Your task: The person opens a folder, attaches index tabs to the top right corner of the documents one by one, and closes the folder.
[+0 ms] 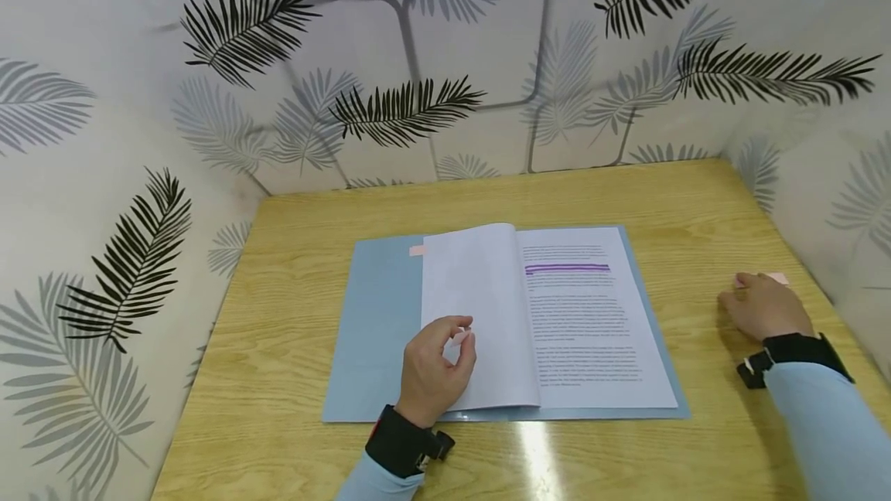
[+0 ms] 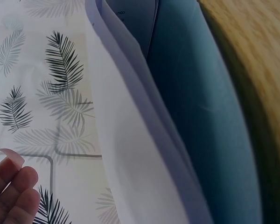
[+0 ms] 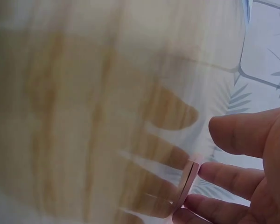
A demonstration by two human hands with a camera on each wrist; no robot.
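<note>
My left hand (image 1: 433,371) is over the blank left page (image 1: 476,277) of an open booklet. Its thumb and fingertip pinch a small pink sticky note (image 2: 11,156), whose free end curls past the fingers. At the right of the table, the fingers of my right hand (image 1: 766,309) touch a thin pad of pink sticky notes (image 3: 186,182) on the tabletop, with the thumb held apart from it. The booklet's right page (image 1: 585,331) has printed text and purple highlighted lines (image 1: 567,268) near the top.
A light blue cover (image 1: 376,331) lies under the pages. One pink tab (image 1: 417,250) sticks out at the upper left edge of the page. The wooden table (image 1: 278,269) meets a leaf-patterned backdrop (image 1: 473,52) behind and at both sides.
</note>
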